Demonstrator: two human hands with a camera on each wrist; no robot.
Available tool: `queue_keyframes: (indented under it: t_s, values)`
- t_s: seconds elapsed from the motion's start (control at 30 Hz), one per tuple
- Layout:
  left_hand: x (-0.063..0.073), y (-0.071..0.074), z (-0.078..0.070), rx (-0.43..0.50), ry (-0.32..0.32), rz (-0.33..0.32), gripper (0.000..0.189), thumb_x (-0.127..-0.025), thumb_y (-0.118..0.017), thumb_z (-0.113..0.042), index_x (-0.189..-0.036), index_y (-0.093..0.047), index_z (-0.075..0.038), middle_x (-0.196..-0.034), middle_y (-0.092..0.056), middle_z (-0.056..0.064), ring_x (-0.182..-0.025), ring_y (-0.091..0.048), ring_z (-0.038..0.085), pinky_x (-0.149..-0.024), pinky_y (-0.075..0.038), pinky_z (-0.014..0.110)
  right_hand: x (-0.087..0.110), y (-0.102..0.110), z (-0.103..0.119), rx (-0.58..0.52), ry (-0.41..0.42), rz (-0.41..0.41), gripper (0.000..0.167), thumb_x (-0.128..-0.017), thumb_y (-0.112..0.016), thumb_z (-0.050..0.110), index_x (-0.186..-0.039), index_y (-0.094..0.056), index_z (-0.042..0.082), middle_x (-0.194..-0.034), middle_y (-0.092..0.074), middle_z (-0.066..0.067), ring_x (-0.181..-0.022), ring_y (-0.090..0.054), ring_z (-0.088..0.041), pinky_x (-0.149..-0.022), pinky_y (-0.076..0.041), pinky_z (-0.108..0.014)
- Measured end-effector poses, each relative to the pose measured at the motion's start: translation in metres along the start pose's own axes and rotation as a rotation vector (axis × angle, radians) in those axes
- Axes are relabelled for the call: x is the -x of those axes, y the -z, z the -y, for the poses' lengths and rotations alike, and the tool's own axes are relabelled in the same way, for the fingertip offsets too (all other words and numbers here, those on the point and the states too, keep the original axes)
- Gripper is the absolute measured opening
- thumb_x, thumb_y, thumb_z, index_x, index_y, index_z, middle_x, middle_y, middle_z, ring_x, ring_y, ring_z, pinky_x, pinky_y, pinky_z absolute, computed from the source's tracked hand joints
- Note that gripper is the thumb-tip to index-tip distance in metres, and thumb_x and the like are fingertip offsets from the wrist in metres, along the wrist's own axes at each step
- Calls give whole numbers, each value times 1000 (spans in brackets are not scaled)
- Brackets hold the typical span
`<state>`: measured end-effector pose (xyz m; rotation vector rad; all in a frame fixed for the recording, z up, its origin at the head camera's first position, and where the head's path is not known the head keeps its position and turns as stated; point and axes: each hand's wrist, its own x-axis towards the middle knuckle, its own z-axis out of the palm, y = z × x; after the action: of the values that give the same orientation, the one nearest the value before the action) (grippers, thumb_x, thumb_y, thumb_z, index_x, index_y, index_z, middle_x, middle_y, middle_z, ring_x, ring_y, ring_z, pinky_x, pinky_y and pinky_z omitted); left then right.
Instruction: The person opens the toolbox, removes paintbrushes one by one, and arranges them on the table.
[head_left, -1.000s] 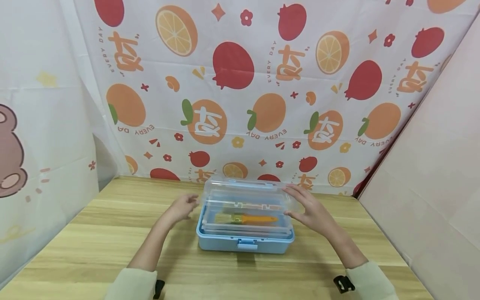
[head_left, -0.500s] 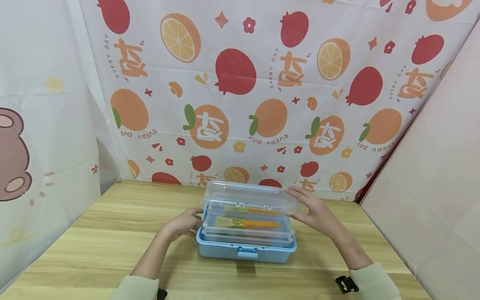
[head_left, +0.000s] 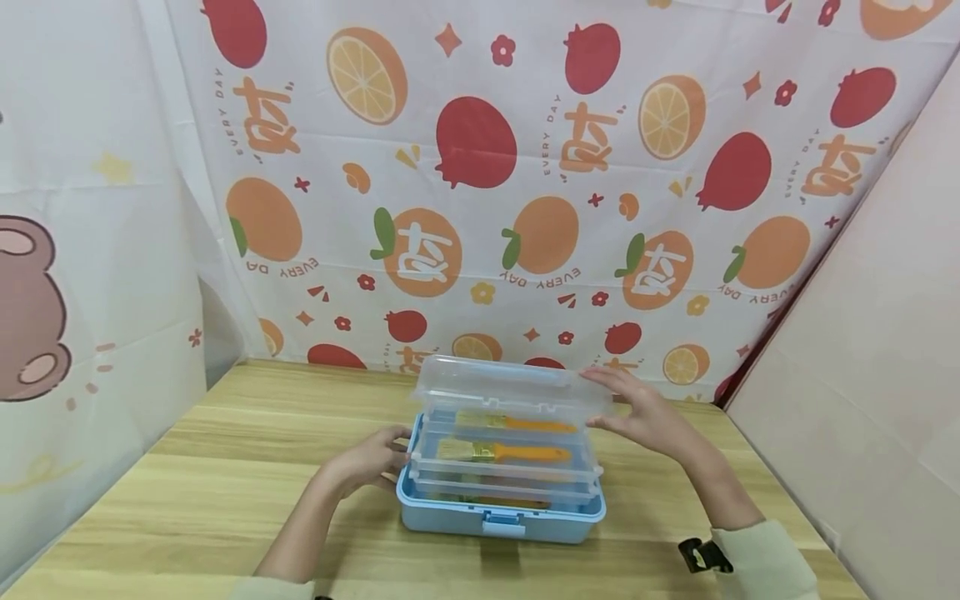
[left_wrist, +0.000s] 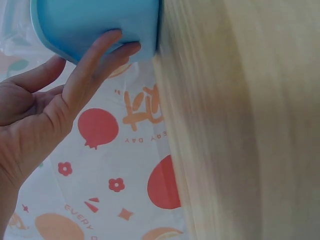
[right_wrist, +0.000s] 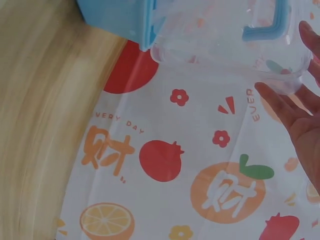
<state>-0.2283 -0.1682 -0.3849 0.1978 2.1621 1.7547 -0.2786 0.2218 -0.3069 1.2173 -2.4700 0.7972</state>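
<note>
A light-blue plastic toolbox (head_left: 502,525) with a raised clear lid (head_left: 502,383) sits on the table. Clear tiered trays (head_left: 517,477) stand lifted inside it, carrying paintbrushes: an orange-handled paintbrush (head_left: 504,452) on one tier and another paintbrush (head_left: 517,422) behind it. More orange shows low in the box. My left hand (head_left: 369,461) touches the toolbox's left end, its extended fingers (left_wrist: 95,55) against the blue wall in the left wrist view. At the lid's right corner, my right hand (head_left: 641,412) grips the clear edge between thumb and fingers; a blue carrying handle (right_wrist: 280,22) shows on the lid.
The wood-grain table (head_left: 247,467) extends around the toolbox. Behind it hangs a fruit-print cloth (head_left: 480,250), close to the lid. Pale cloth panels (head_left: 862,350) stand at both sides.
My left hand has moved right onto the toolbox's end. My right hand has swung the lid further up, and the trays have risen and spread, showing more of the paintbrushes.
</note>
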Motion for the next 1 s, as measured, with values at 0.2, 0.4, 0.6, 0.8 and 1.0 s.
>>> queue_keyframes:
  t_s: [0.2,0.4,0.6,0.8,1.0]
  values:
    - [3,-3,1,-1,12,1,38,-93,-41,5,-129,-30,12,-107,-54,23,-86,-59,31,-70,-52,45,-2,2,-3,-53,-37,7,63,-74,-76,15,-131,-50,6,-133,-46,-14,-122,-40,-30,-83,-49,-45]
    - [4,-5,2,-7,12,6,36,-94,-41,5,-128,-32,11,-107,-54,22,-85,-59,30,-69,-52,43,-6,4,3,-125,-108,-2,60,-76,-73,3,-130,-48,-3,-133,-44,-20,-121,-38,-38,-84,-45,-55]
    - [5,-3,0,-7,4,6,36,-94,-40,5,-128,-31,13,-107,-53,23,-88,-59,32,-70,-52,44,-12,4,-6,-204,-150,-18,56,-81,-70,11,-132,-49,5,-138,-41,-13,-126,-34,-33,-88,-42,-54]
    - [4,0,0,6,2,7,37,-94,-40,5,-129,-30,13,-110,-52,24,-89,-58,33,-70,-52,44,-18,-2,-20,-225,-126,-115,43,-82,-68,7,-124,-58,4,-138,-42,-13,-124,-38,-31,-85,-45,-51]
    - [3,3,0,19,-8,28,37,-94,-40,4,-129,-30,12,-109,-53,23,-91,-58,35,-70,-52,44,-27,-6,-2,-167,-137,-246,34,-83,-66,1,-116,-60,-5,-133,-45,-19,-121,-41,-34,-81,-50,-36]
